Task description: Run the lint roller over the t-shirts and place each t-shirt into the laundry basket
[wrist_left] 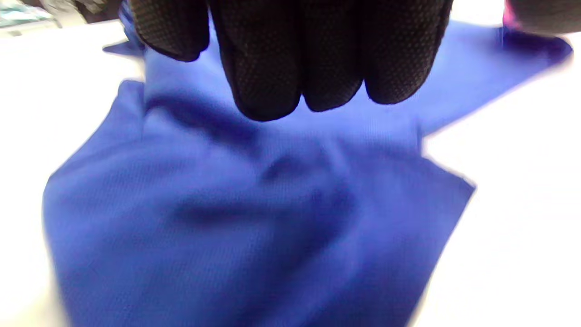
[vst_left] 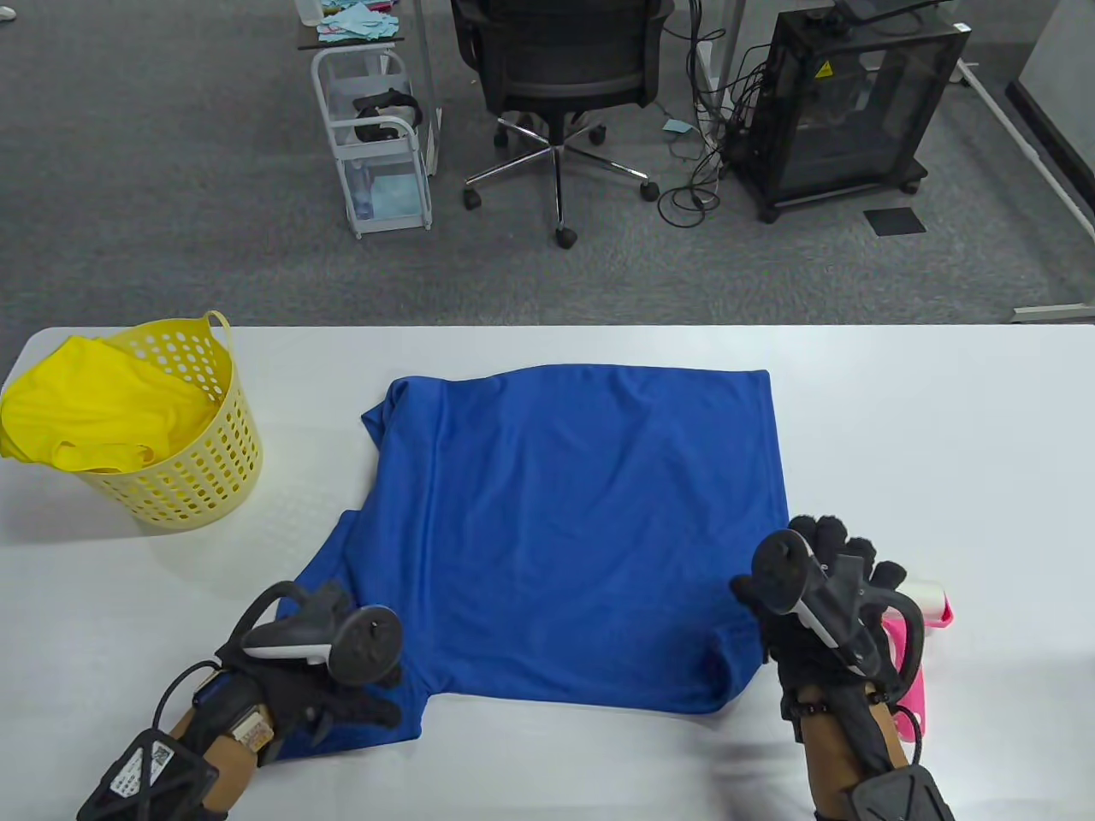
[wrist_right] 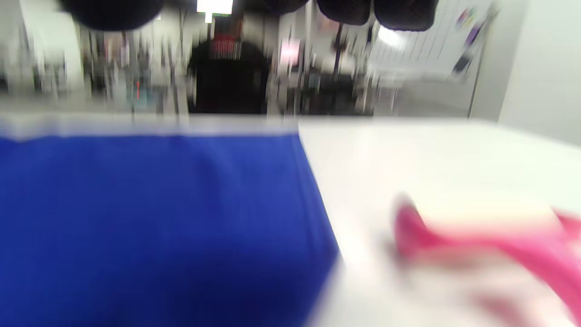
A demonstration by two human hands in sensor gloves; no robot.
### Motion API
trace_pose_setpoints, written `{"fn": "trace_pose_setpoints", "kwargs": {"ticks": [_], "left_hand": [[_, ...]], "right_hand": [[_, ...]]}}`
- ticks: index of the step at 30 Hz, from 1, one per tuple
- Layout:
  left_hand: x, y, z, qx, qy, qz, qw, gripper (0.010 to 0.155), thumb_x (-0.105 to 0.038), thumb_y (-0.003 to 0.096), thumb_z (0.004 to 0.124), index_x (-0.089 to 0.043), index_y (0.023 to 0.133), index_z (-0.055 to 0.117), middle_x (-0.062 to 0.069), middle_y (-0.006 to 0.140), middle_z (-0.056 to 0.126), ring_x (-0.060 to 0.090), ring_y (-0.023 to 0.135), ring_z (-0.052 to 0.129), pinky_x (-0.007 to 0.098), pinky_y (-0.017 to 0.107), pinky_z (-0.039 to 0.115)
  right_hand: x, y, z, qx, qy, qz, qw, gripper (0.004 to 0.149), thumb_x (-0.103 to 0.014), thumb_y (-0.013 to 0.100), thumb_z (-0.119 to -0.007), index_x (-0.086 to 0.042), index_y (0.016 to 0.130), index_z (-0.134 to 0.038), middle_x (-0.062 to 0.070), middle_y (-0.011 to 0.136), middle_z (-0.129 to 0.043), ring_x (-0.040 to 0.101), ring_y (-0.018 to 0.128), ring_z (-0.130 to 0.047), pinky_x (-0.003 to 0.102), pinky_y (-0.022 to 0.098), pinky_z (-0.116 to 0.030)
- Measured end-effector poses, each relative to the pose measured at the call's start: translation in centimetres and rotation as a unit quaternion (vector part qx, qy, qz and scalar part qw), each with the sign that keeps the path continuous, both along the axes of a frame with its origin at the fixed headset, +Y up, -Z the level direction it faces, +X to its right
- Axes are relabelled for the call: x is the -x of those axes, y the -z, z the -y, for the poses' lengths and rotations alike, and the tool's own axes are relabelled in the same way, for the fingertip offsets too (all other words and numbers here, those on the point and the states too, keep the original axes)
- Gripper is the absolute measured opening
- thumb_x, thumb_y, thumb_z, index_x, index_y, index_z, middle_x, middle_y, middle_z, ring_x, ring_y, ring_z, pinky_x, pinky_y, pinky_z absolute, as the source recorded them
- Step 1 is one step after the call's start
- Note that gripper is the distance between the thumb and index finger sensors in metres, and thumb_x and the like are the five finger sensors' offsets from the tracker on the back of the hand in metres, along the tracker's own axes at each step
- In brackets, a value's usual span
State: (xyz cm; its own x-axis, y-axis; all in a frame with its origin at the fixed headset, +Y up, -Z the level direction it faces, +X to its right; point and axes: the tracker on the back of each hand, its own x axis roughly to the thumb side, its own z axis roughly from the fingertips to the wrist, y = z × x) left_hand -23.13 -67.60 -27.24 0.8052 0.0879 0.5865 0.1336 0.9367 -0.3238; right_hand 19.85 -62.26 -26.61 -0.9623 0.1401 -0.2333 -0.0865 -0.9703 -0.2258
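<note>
A blue t-shirt point(vst_left: 582, 513) lies spread flat in the middle of the white table point(vst_left: 941, 410). My left hand point(vst_left: 342, 693) rests with relaxed fingers point(wrist_left: 290, 59) on the shirt's near-left sleeve point(wrist_left: 254, 218). A pink lint roller point(vst_left: 928, 599) with a white roll lies on the table just right of the shirt. My right hand point(vst_left: 834, 556) hovers over the roller's left side with fingers spread, holding nothing. In the blurred right wrist view the lint roller point(wrist_right: 481, 227) lies free beside the blue t-shirt point(wrist_right: 150, 218). A yellow laundry basket point(vst_left: 205, 462) at the far left holds a yellow t-shirt point(vst_left: 94, 410).
Beyond the table's far edge stand an office chair point(vst_left: 556, 77), a white wire cart point(vst_left: 376, 145) and a black cabinet point(vst_left: 847, 103) with cables on the grey carpet. Bare white tabletop lies right of the shirt and along the front edge.
</note>
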Motion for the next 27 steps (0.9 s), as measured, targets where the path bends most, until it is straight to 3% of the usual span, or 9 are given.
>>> {"fn": "trace_pose_setpoints", "kwargs": {"ticks": [3, 5, 8, 12, 14, 17, 23, 25, 27], "left_hand": [[0.1, 1.8, -0.7, -0.118, -0.113, -0.111, 0.98, 0.056, -0.061, 0.0452, 0.066, -0.025, 0.087, 0.081, 0.007, 0.096, 0.087, 0.036, 0.085, 0.094, 0.06, 0.065, 0.069], [-0.6, 3.3, 0.9, -0.147, -0.097, -0.152, 0.972, 0.059, -0.057, 0.0455, 0.067, -0.021, 0.092, 0.072, 0.012, 0.1, 0.079, 0.042, 0.089, 0.087, 0.062, 0.065, 0.066], [-1.5, 4.9, 5.4, -0.094, 0.047, -0.183, 0.977, 0.075, -0.065, 0.042, 0.062, -0.022, 0.102, 0.05, 0.014, 0.109, 0.06, 0.047, 0.1, 0.069, 0.064, 0.07, 0.058], [-1.0, 4.9, 9.4, -0.083, 0.143, -0.157, 0.974, 0.086, -0.072, 0.0373, 0.061, -0.023, 0.104, 0.038, 0.013, 0.113, 0.05, 0.048, 0.104, 0.058, 0.065, 0.072, 0.053], [-0.3, 4.7, 9.5, -0.077, 0.156, -0.154, 0.973, 0.084, -0.074, 0.0364, 0.055, -0.024, 0.103, 0.041, 0.01, 0.112, 0.053, 0.044, 0.104, 0.061, 0.063, 0.072, 0.056], [0.8, 4.4, 8.9, -0.046, 0.136, -0.162, 0.976, 0.079, -0.071, 0.0373, 0.064, -0.026, 0.1, 0.052, 0.007, 0.105, 0.062, 0.039, 0.098, 0.068, 0.06, 0.07, 0.061], [2.1, 5.2, 6.2, -0.017, 0.104, -0.203, 0.974, 0.05, -0.066, 0.0425, 0.067, -0.033, 0.073, 0.088, -0.004, 0.072, 0.098, 0.024, 0.065, 0.102, 0.05, 0.058, 0.078], [3.7, 6.1, 4.8, -0.067, 0.043, -0.266, 0.961, 0.051, -0.066, 0.044, 0.066, -0.03, 0.07, 0.089, -0.003, 0.06, 0.104, 0.02, 0.048, 0.107, 0.046, 0.052, 0.083], [5.5, 6.8, 3.9, -0.184, -0.074, -0.355, 0.913, 0.054, -0.067, 0.0413, 0.069, -0.027, 0.074, 0.085, 0.0, 0.062, 0.101, 0.023, 0.049, 0.103, 0.05, 0.054, 0.079]], "right_hand": [[2.2, 0.6, 0.1, -0.075, 0.061, -0.05, 0.994, 0.069, -0.053, 0.048, -0.066, -0.015, 0.104, -0.051, 0.024, 0.113, -0.054, 0.053, 0.099, -0.06, 0.07, 0.069, -0.048], [4.8, 2.3, 3.3, 0.008, 0.108, -0.084, 0.991, 0.066, -0.051, 0.049, -0.065, -0.018, 0.104, -0.052, 0.024, 0.114, -0.05, 0.054, 0.101, -0.056, 0.071, 0.069, -0.047], [6.7, 4.3, 9.4, 0.185, 0.1, -0.098, 0.973, 0.069, -0.054, 0.049, -0.061, -0.024, 0.107, -0.036, 0.024, 0.117, -0.033, 0.056, 0.103, -0.042, 0.072, 0.07, -0.039], [6.6, 4.9, 14.0, 0.273, -0.007, -0.093, 0.957, 0.07, -0.058, 0.046, -0.064, -0.03, 0.106, -0.038, 0.02, 0.118, -0.032, 0.055, 0.104, -0.038, 0.073, 0.069, -0.036], [5.5, 4.8, 14.4, 0.308, -0.048, -0.093, 0.945, 0.065, -0.06, 0.048, -0.061, -0.035, 0.104, -0.039, 0.013, 0.118, -0.037, 0.051, 0.105, -0.047, 0.073, 0.07, -0.039], [4.4, 4.6, 13.8, 0.271, 0.022, -0.087, 0.958, 0.06, -0.059, 0.046, -0.065, -0.033, 0.099, -0.055, 0.013, 0.115, -0.048, 0.049, 0.102, -0.052, 0.072, 0.069, -0.045], [5.6, 4.0, 12.1, 0.302, -0.031, -0.085, 0.949, 0.049, -0.062, 0.046, -0.064, -0.03, 0.08, -0.08, 0.013, 0.097, -0.073, 0.046, 0.089, -0.076, 0.065, 0.067, -0.06], [6.4, 3.7, 11.7, 0.277, -0.07, -0.084, 0.955, 0.051, -0.062, 0.047, -0.063, -0.027, 0.075, -0.086, 0.013, 0.091, -0.083, 0.042, 0.083, -0.086, 0.062, 0.067, -0.061], [7.1, 3.5, 11.5, 0.229, -0.087, -0.086, 0.966, 0.056, -0.063, 0.046, -0.063, -0.023, 0.08, -0.084, 0.011, 0.09, -0.087, 0.04, 0.082, -0.087, 0.061, 0.067, -0.062]]}}
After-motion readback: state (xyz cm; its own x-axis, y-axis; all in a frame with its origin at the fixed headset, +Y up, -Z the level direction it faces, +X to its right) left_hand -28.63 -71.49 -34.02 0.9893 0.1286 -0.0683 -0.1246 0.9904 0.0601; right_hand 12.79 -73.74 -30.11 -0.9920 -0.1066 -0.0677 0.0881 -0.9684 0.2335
